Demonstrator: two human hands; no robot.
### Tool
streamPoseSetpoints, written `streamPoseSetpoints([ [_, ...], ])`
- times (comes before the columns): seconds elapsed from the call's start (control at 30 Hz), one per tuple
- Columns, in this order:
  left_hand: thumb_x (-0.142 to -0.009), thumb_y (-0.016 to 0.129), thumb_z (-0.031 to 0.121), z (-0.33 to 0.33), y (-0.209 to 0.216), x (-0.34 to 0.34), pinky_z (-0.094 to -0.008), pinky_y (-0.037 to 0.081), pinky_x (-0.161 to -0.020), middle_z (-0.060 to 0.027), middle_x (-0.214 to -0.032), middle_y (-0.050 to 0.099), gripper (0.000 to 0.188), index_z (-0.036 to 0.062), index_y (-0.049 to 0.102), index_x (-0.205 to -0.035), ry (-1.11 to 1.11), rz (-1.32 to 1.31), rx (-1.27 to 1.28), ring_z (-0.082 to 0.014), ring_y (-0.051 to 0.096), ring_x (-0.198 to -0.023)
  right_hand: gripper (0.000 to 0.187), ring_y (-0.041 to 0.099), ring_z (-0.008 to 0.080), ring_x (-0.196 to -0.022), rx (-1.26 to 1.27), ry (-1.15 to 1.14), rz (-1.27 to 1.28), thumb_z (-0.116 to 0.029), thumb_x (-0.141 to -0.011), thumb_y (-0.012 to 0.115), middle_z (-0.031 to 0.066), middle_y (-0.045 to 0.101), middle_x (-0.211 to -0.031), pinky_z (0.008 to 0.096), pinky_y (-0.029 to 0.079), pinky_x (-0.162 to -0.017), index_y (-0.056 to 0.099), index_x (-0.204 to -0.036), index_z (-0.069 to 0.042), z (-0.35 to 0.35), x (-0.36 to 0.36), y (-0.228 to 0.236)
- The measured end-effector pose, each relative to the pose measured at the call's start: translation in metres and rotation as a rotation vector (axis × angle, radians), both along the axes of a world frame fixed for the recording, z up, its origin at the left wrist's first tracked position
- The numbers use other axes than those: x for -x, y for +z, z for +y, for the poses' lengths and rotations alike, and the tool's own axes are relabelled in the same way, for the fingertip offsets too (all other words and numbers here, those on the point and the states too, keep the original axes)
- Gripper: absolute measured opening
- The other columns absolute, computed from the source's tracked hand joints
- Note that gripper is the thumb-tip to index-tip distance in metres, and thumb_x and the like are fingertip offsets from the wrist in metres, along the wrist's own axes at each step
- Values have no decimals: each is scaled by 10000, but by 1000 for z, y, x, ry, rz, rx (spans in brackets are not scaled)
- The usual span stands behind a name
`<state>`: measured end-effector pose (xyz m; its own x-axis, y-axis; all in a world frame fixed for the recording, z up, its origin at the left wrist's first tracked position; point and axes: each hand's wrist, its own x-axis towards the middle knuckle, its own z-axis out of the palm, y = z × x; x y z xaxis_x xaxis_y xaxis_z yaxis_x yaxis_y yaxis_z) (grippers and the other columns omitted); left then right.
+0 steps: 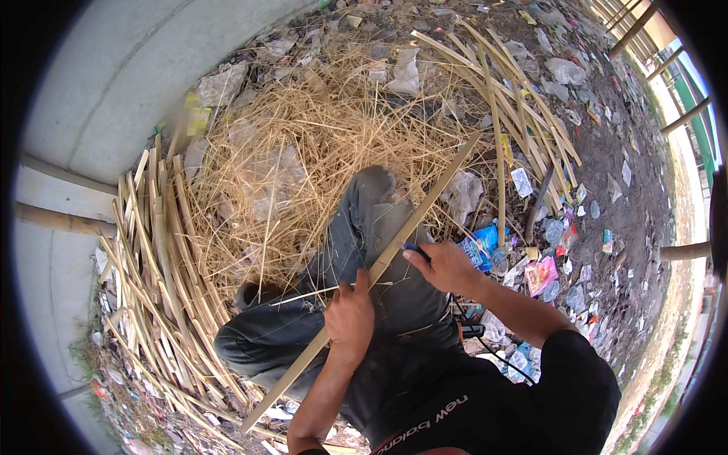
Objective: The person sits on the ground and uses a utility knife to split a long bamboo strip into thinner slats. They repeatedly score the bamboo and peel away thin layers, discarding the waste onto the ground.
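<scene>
A long pale bamboo strip [423, 208] lies slantwise across my bent legs, from the lower left to the upper right. My left hand [350, 315] is closed round the strip near its middle. Further up, my right hand [447, 267] is closed on a small tool with a dark blue handle [415, 249], right beside the strip; its blade, if any, cannot be made out. A thin sliver of bamboo [303, 296] sticks out to the left by my left hand. Loose shavings [341, 136] are heaped beyond my knees.
Bamboo strips are stacked at the left [163, 250], along a grey wall [98, 91]. Another pile of strips [523, 114] lies at the far right. Plastic litter, including a blue wrapper [478, 246] and a pink packet [541, 275], covers the dirt on the right.
</scene>
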<state>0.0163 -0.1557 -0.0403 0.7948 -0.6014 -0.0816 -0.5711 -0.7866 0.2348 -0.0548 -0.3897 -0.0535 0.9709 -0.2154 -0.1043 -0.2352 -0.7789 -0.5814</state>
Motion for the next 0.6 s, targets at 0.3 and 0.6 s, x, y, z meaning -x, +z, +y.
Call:
streamPoseSetpoints([
  [0.3,-932,635,98,11,-6,-1,-423,601,-612,-106,-845,664,365,134,650,-1295,-17,-48,38,-302,723,-736,483,676,480,-695,12,-52,83,-488,-1059,569,240,654,-666,556,538,-638,712,-935,-43,-7,0,1],
  [0.6,-887,753,185,48,5,2,-419,596,-611,-93,-814,638,424,165,662,-1300,-8,-48,12,-292,706,-699,468,673,480,-690,12,-42,-28,-448,-1063,579,246,647,-667,568,524,-639,686,-907,-20,-25,-7,-7],
])
